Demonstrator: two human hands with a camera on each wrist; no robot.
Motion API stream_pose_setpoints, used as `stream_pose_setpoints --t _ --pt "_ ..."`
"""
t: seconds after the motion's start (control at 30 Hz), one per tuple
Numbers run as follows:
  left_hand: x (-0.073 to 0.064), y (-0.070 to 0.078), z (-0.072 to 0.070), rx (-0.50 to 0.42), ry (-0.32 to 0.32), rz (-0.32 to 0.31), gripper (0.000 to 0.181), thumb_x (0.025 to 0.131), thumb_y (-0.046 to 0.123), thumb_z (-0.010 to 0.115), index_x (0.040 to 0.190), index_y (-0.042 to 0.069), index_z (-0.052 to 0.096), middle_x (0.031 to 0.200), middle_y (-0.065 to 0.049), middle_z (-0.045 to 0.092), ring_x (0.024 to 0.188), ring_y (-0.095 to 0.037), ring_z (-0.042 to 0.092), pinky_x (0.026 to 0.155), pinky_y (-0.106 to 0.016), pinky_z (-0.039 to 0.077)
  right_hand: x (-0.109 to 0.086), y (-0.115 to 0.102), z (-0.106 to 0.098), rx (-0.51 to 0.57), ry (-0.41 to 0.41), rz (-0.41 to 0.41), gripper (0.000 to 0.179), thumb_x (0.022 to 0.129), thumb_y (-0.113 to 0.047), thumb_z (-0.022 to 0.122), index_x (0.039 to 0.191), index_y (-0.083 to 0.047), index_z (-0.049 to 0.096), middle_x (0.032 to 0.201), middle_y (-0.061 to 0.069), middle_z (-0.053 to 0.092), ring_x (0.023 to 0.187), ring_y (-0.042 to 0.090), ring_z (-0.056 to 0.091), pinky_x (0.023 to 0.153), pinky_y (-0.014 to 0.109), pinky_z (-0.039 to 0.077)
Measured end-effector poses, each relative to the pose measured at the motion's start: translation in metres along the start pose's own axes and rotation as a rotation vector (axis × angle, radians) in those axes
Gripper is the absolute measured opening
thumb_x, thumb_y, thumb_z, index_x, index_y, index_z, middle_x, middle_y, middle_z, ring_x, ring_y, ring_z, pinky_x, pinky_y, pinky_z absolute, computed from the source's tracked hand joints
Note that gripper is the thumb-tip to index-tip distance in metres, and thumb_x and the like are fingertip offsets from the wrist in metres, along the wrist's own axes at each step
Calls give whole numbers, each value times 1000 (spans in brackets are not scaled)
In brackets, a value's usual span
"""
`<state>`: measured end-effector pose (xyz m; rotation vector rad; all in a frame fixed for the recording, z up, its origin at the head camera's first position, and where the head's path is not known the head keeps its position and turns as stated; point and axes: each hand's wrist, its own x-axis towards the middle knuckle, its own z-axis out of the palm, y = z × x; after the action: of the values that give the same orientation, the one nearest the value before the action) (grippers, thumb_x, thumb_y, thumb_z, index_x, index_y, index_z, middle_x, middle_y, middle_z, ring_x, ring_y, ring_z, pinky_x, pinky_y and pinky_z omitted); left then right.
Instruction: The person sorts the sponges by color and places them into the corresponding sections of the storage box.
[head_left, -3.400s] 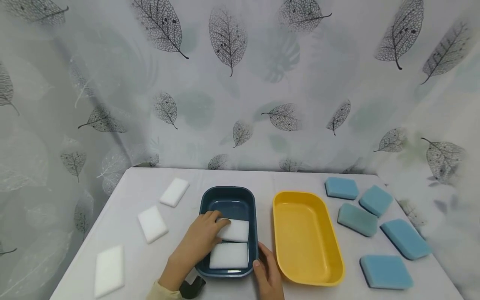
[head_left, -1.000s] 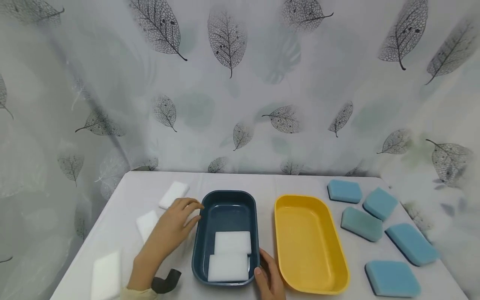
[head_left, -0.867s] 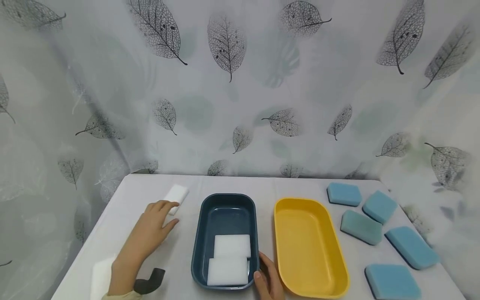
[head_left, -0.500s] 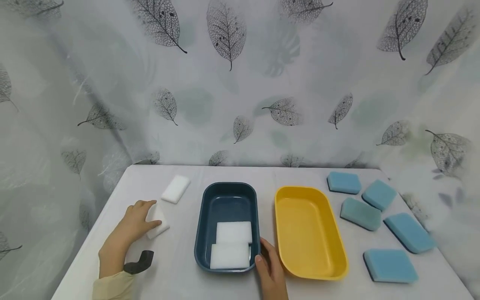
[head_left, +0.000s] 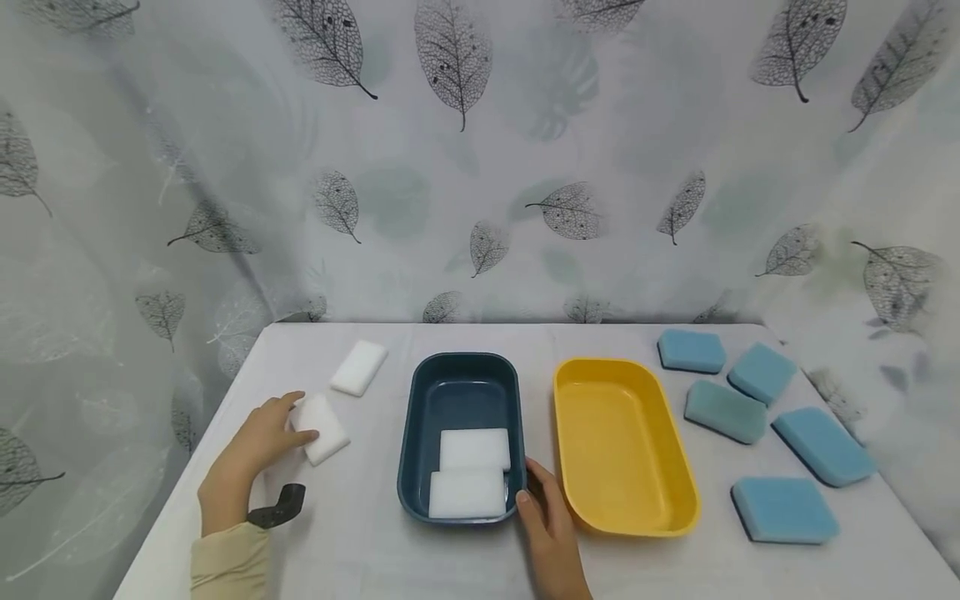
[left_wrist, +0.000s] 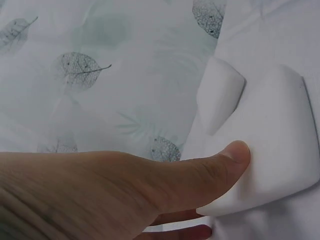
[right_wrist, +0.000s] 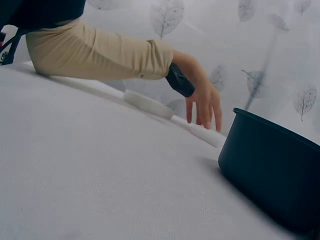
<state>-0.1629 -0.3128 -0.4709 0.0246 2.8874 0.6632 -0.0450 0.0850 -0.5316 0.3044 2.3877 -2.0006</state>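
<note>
My left hand [head_left: 251, 446] is at a white sponge [head_left: 324, 433] lying on the table. In the left wrist view the thumb [left_wrist: 220, 170] lies over that sponge's near side, while the other fingers reach past its edge. My right hand [head_left: 551, 525] touches the outer right side of a dark blue tray [head_left: 408, 433], thumb by the near right corner. Inside the tray are two white sponges [head_left: 476, 448], one in front of the other, slightly overlapping. In the right wrist view the left hand hangs fingers down near the table, beyond the tray, and my right hand is out of view.
Another white sponge [head_left: 359, 367] lies farther back on the left. A yellow tray [head_left: 622, 450] stands right of the blue one, and several blue sponges [head_left: 783, 510] are spread along the right side. A leaf-patterned curtain [head_left: 525, 167] hangs behind the table.
My left hand has left the blue tray, passed the far white sponge and moved left to the middle one. The sponge in the tray has been released. My right hand has stayed at the tray's side.
</note>
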Motion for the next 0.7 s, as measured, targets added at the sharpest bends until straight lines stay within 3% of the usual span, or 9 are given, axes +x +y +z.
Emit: stream_pose_setpoints --t 0.1,0.33,0.4,0.47,0.53,0.6,0.7 --pt "0 0 -2 -23 21 -2 75 91 22 78 146 -15 42 127 -40 57 110 -52 61 88 -62 56 1 0 0 13 -1 -21 46 108 -32 56 152 -20 50 154 4 55 142 17 49 109 6 38" --pt "-3 -3 5 -61 68 -18 70 90 21 80 142 -13 48 116 -32 60 95 -34 62 74 -46 56 -3 5 0 39 32 -56 44 106 -19 56 148 -7 52 150 14 57 121 -14 50 104 3 41" --pt "-6 -6 6 -61 89 -30 68 89 20 80 142 -12 50 116 -32 61 93 -33 62 71 -42 55 -6 5 0 50 26 -40 44 106 -17 56 148 -4 52 149 18 57 120 -15 50 103 4 43" --pt "-7 -9 6 -63 105 -37 67 89 20 80 141 -12 51 115 -32 61 92 -33 63 68 -39 54 -8 3 0 56 16 -9 44 106 -18 55 148 -4 51 150 18 57 123 -9 54 101 3 43" --pt "-8 -11 5 -74 114 -49 65 90 20 79 141 -11 52 115 -33 61 94 -35 64 68 -39 55 -8 2 2 63 14 3 44 106 -17 55 148 -3 51 149 19 57 129 6 58 100 3 43" --pt "-7 -12 3 -93 119 -62 64 91 21 78 140 -11 54 117 -35 61 97 -39 65 69 -42 58 -6 0 3 66 13 2 44 106 -17 54 148 -2 51 150 20 56 135 22 57 100 2 43" --pt "-3 -11 0 -135 127 -90 60 92 22 77 138 -10 57 123 -38 60 105 -48 66 74 -49 61 -1 -2 4 71 15 10 45 106 -15 54 148 -2 50 150 20 55 138 35 54 99 2 43"
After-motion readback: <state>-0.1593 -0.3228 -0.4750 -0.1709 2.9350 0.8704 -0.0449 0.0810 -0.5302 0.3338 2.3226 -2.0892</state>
